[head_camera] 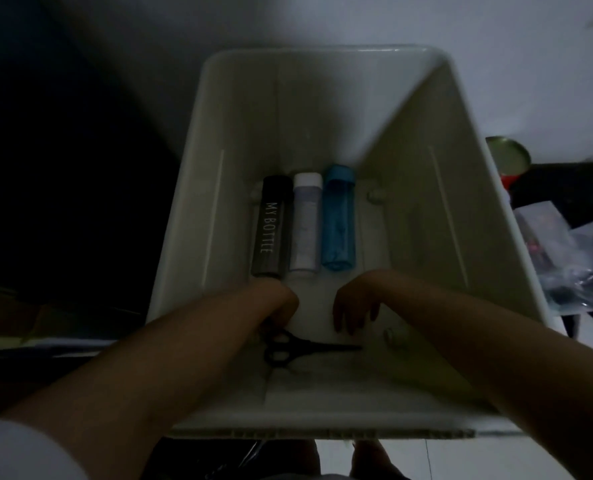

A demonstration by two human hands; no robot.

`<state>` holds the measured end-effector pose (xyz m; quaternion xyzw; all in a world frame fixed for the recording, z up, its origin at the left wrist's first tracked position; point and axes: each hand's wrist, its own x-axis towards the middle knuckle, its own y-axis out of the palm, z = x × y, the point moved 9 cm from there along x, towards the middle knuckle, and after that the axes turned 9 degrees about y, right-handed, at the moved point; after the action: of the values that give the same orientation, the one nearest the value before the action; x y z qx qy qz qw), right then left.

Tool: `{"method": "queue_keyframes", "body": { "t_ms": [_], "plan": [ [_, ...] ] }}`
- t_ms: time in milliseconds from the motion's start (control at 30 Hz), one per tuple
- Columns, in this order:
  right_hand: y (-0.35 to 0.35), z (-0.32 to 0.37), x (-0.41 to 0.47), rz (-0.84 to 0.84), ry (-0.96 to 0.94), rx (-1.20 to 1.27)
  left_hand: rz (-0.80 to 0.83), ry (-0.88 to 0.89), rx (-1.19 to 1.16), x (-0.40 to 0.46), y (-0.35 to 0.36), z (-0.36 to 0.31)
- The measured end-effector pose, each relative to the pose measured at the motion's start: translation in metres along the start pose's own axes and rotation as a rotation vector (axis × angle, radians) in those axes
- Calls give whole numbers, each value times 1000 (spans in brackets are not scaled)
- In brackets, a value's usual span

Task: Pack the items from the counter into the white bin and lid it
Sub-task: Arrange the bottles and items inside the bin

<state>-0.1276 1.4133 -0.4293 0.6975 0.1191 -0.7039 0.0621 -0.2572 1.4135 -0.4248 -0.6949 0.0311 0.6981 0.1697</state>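
Observation:
I look down into a deep white bin (426, 237). On its floor lie three bottles side by side: a dark one lettered MY BOTTLE (272, 226), a pale white-capped one (305, 221) and a blue one (339, 218). Black scissors (298, 348) lie nearer me on the bin floor, blades pointing right. My left hand (281, 308) is inside the bin with its curled fingers on the scissors' handle loops. My right hand (355, 306) hangs just above the floor to the right of them, fingers loosely drooping and holding nothing.
To the right of the bin, a dark counter carries a round tin with a red body (508, 157) and crinkled clear plastic bags (572, 258) with dark items inside. Left of the bin is deep shadow. A white wall rises behind.

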Motion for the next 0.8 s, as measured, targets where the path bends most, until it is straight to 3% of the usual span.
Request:
{"method": "queue_keyframes", "body": {
  "t_ms": [67,200,333,433,567,800],
  "plan": [
    [-11,-4,-10,-39,0,81,56,107,167,-9,-5,-8],
    [-38,-21,-49,-185,-25,272,-65,231,74,-31,-43,-26],
    [-75,-48,-111,-574,-46,385,-385,399,-113,-78,-103,-44],
    [-91,-74,-154,-822,60,273,-661,487,-302,-113,-144,-51],
    [-104,-90,-178,-1005,34,260,-891,442,-338,-144,-180,-68],
    [-139,-100,-210,-1284,-242,433,-949,261,-363,-155,-199,-88]
  ]
}}
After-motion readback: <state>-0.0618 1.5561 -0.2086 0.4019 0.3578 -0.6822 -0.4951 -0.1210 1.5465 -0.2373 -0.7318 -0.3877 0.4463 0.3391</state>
